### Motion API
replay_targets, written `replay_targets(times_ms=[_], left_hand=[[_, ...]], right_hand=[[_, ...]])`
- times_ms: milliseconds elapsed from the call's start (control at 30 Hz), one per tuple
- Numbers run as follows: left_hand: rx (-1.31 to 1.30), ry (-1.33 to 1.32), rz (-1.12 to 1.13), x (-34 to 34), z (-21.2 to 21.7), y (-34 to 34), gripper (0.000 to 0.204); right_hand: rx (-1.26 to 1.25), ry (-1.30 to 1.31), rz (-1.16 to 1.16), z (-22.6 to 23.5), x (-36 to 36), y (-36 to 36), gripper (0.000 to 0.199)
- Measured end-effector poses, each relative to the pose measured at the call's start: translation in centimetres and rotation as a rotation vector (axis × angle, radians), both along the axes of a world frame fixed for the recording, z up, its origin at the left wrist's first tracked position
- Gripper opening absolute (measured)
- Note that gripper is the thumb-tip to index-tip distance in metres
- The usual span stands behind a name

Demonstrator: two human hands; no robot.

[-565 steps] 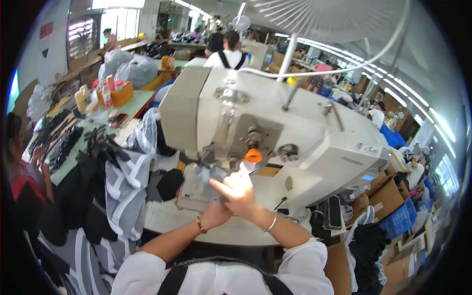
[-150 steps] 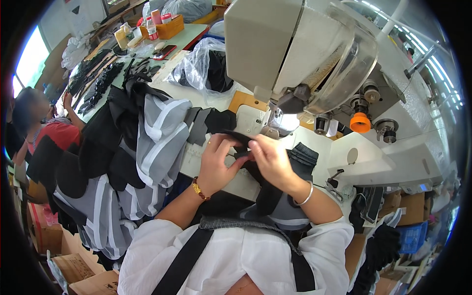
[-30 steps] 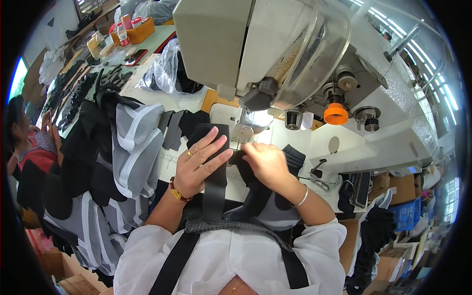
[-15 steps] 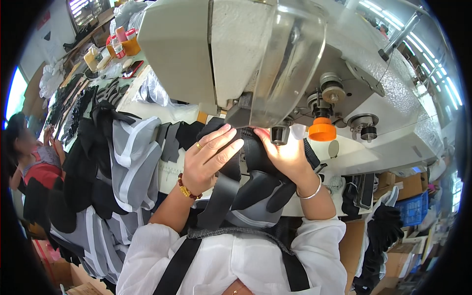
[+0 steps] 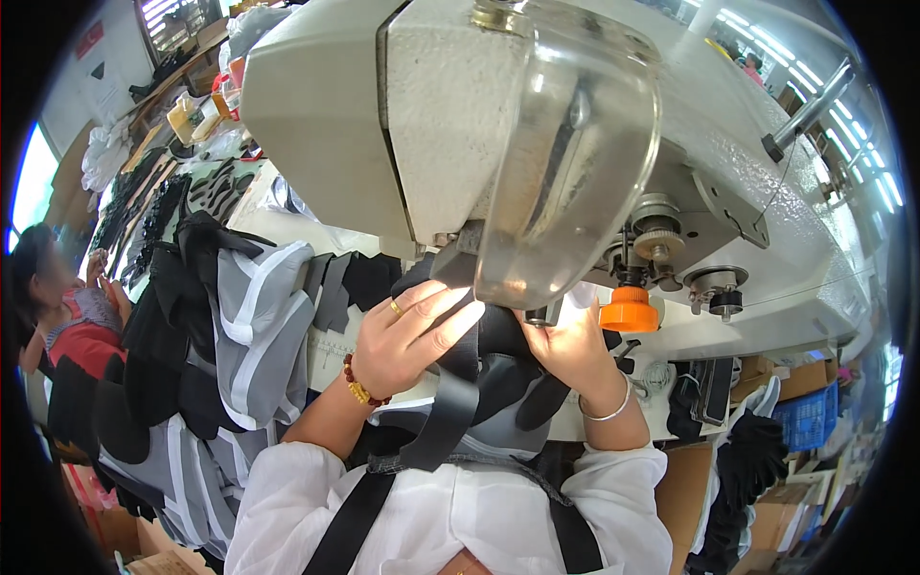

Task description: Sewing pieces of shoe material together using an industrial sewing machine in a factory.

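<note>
At the sewing machine (image 5: 316, 125), both my hands are on a black and grey padded fabric piece (image 5: 503, 383) under the clear plastic guard (image 5: 575, 182). My left hand (image 5: 407, 335) lies over the work with fingers stretched out and its thumb out of sight. Below those fingers hangs a flat black strip (image 5: 443, 412) towards my lap. On the other side, my right hand (image 5: 570, 350) grips the fabric piece's right edge, its thumb pointing towards the needle area. The remaining right fingers are mostly hidden, and the guard covers the needle.
Left of me hangs a heap of grey and black padded pieces (image 5: 264, 326) with white edging. Another person (image 5: 81, 316) sits beyond it. An orange knob (image 5: 629, 309) juts from the machine near my right hand. A blue crate (image 5: 805, 417) stands at far right.
The view has shifted, so the machine's guard and orange knob appear lower. Both hands stay at the fabric and appear slightly lower too. The guard now covers more around the right fingertips.
</note>
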State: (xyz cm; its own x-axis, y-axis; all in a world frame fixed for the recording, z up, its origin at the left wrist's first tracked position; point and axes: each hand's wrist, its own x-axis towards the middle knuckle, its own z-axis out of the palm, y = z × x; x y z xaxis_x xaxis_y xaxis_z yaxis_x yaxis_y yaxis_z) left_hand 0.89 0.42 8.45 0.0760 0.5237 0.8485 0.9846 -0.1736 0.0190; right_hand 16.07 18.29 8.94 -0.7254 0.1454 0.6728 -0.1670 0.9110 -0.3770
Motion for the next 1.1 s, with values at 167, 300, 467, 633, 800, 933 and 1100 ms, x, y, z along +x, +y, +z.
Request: replay_targets(times_ms=[167,300,467,633,800,933,1100], left_hand=[[0.009,-0.043,0.004,-0.4,-1.1,0.4,0.032],[0.014,-0.102,-0.020,-0.5,-1.6,0.5,0.030],[0.033,-0.117,-0.028,-0.5,-1.6,0.7,0.026],[0.030,-0.131,-0.022,-0.6,-1.8,1.1,0.024],[0.007,-0.141,-0.004,-0.2,-1.1,0.9,0.023],[-0.068,-0.144,0.037,0.1,-0.3,0.5,0.027],[-0.204,-0.148,0.087,0.1,-0.1,-0.1,0.032]], right_hand=[[0.026,-0.023,0.056,-0.3,0.2,0.1,0.024],[0.216,0.033,-0.043,0.6,-0.2,-0.5,0.019],[0.174,0.076,-0.031,1.5,-0.3,-0.6,0.017],[0.188,0.063,-0.036,1.5,-0.2,-0.5,0.019],[0.114,-0.004,-0.003,0.5,0.2,-0.6,0.029],[0.057,0.017,0.010,0.5,0.1,-0.5,0.026],[0.103,0.137,0.019,1.1,-0.3,-0.5,0.018]])
